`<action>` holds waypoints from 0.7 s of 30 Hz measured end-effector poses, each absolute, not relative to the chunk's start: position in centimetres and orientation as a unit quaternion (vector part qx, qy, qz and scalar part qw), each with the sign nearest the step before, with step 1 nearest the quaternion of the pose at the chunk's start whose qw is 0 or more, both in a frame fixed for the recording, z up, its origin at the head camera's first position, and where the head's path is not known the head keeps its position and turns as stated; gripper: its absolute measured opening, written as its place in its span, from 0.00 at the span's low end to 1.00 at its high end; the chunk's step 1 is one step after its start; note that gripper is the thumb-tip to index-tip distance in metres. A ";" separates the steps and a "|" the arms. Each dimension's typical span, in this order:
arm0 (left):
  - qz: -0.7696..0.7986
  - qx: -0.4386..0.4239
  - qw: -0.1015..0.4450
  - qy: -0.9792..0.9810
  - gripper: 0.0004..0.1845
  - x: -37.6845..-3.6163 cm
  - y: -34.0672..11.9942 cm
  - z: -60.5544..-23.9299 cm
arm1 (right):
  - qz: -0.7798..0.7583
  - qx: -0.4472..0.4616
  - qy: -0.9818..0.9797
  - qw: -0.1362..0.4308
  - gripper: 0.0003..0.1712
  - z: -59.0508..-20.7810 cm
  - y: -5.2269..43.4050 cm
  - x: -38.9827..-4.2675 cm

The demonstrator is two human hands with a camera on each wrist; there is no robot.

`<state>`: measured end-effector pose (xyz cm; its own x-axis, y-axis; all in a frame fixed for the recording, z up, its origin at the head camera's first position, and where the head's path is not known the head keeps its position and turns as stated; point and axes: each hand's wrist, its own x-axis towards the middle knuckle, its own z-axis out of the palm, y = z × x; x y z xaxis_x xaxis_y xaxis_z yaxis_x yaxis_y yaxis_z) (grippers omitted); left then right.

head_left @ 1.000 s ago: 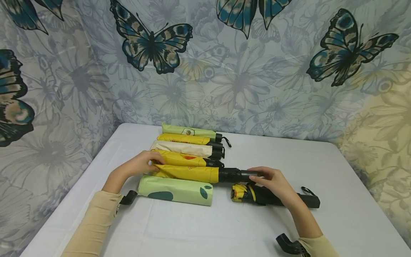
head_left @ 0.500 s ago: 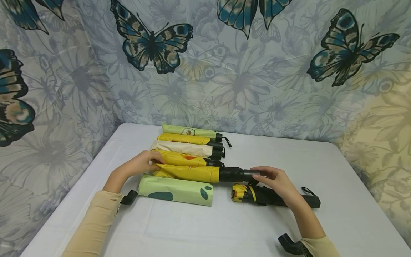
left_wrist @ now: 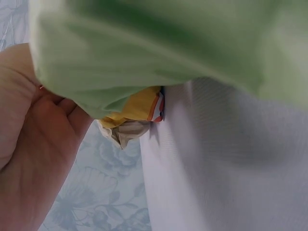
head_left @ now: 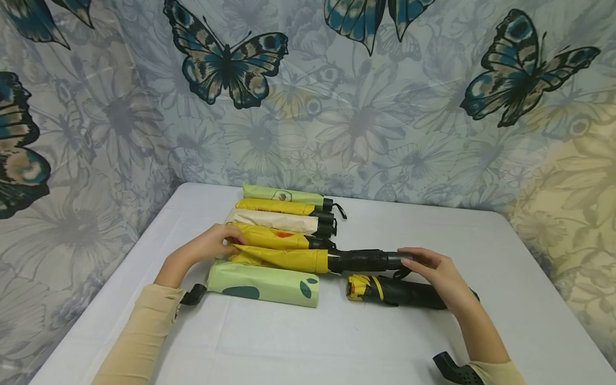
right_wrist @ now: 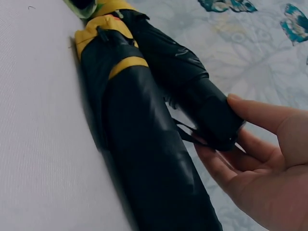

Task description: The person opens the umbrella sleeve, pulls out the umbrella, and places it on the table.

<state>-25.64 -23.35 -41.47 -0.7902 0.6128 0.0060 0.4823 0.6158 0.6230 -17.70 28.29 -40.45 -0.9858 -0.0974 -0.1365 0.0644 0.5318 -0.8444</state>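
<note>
- The yellow umbrella (head_left: 289,259) is pinned at its sleeve end by the left hand (head_left: 212,245), fingers curled on the fabric.
- Its black handle (head_left: 370,260), gripped by the right hand (head_left: 435,270), is drawn farther right than a second ago, beside the black umbrella (head_left: 399,291) on the white table (head_left: 337,342).

Both forearms, in beige long sleeves, reach forward over the white table (head_left: 337,347), elbows nearest the camera.

Left hand (head_left: 212,245): lies palm down toward the table's left side, wrist bent slightly inward, fingers curled and pinching at the tips. Left wrist view shows the palm (left_wrist: 33,144) cupped, fingers only partly visible.

Right hand (head_left: 435,272): toward the table's right side, well apart from the left hand, extended further from the table's near edge than its own wrist. Right wrist view: right hand (right_wrist: 260,159) palm turned sideways, fingers (right_wrist: 255,113) gently curved, thumb below, closing in a light grip. A black strap-mounted device sits at each wrist.
</note>
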 end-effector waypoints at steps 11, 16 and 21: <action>0.309 0.308 0.101 0.894 0.11 -25.6 -23.5 -41.6 | -0.510 0.000 0.857 0.078 0.31 -40.5 29.6 -17.4; 0.309 0.307 0.103 0.894 0.11 -25.6 -23.4 -41.6 | -0.511 0.011 0.856 0.078 0.33 -40.3 30.1 -17.2; 0.310 0.305 0.104 0.894 0.11 -25.6 -23.4 -41.6 | -0.542 0.033 0.836 0.077 0.34 -40.2 30.4 -17.4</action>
<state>-25.61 -23.41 -41.59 -0.7922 0.6103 0.0031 0.4813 0.6216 0.6180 -17.37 30.45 -40.15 -0.9860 -0.0283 -0.1646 0.1386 0.4113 -0.9009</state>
